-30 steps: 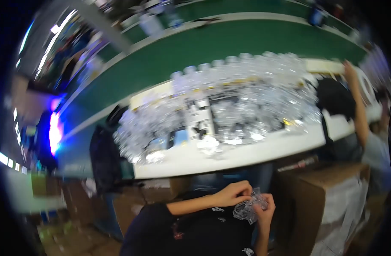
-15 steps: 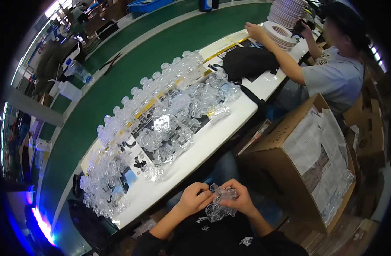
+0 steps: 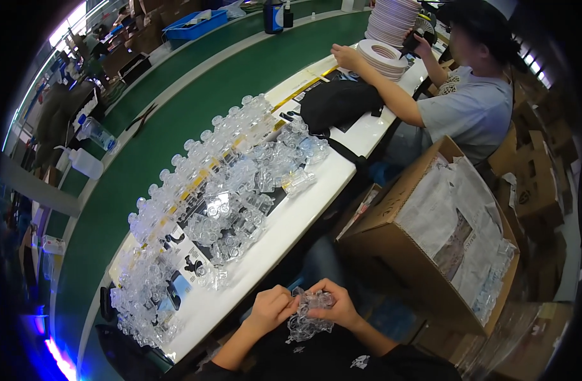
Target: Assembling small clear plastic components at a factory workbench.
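Note:
Close to my body, over my lap, I hold a cluster of clear plastic parts (image 3: 309, 325). My right hand (image 3: 335, 306) is wrapped round its right side. At its upper left, the fingers of my left hand (image 3: 272, 309) are pinched on the edge of the same cluster. The exact shape of the parts is hard to make out. Beyond my hands, a white worktable (image 3: 284, 228) carries a loose heap of similar clear plastic parts (image 3: 230, 222). Upright clear pieces (image 3: 196, 159) stand in a row along the table's far edge.
To my right stands an open cardboard box (image 3: 392, 254) with paper and clear parts inside. A green conveyor belt (image 3: 196, 108) runs behind the table. A black bag (image 3: 338, 105) lies farther along, near a co-worker (image 3: 469, 101) and stacked white rings (image 3: 386, 54).
The surroundings have shifted left in the picture, as the view turned slightly. Both my hands stay on the clear cluster. The co-worker's hand remains by the rings.

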Demonstrator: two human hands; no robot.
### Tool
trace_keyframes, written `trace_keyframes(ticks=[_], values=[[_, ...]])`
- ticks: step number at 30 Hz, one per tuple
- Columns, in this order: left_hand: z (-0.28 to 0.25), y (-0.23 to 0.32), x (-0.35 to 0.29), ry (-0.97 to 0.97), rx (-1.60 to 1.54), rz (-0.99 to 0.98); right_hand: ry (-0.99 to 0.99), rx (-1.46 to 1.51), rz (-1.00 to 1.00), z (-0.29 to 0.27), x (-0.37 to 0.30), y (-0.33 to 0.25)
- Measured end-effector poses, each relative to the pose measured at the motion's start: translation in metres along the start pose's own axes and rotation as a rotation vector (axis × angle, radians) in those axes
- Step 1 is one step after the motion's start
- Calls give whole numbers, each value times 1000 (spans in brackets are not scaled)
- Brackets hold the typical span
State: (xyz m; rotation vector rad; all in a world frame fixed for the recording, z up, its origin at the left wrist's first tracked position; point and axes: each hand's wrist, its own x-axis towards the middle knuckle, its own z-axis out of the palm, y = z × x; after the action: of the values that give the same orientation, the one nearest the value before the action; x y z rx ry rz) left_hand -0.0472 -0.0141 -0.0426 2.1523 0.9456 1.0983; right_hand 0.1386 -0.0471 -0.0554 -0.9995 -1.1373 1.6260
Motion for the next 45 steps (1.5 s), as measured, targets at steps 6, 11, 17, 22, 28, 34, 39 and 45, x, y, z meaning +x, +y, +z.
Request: trace_keyframes(ticks=[6, 11, 17, 22, 28, 34, 39, 45], values=[[-15, 10, 20, -41, -392, -440, 103, -237, -190, 0, 8, -14], [-26, 10, 15, -54, -639, -630, 145, -537, -331, 7, 13, -38], [-44, 13, 18, -10, -722, -659, 104, -804, -577, 19, 23, -64], [-58, 31, 36, -13, -600, -631, 125, -927, -697, 24, 23, -81], [-71, 40, 37, -51, -409, -667, 71, -931, -717, 24, 29, -77], [-69, 41, 39, -25, -464, -759, 86, -985, -814, 21, 30, -79], [-69, 40, 40, -42, -491, -769, -8, -1052, -851, 17, 39, -90], [-70, 45, 42, 39, -518, -782, 15, -1028, -996, 22, 44, -86]])
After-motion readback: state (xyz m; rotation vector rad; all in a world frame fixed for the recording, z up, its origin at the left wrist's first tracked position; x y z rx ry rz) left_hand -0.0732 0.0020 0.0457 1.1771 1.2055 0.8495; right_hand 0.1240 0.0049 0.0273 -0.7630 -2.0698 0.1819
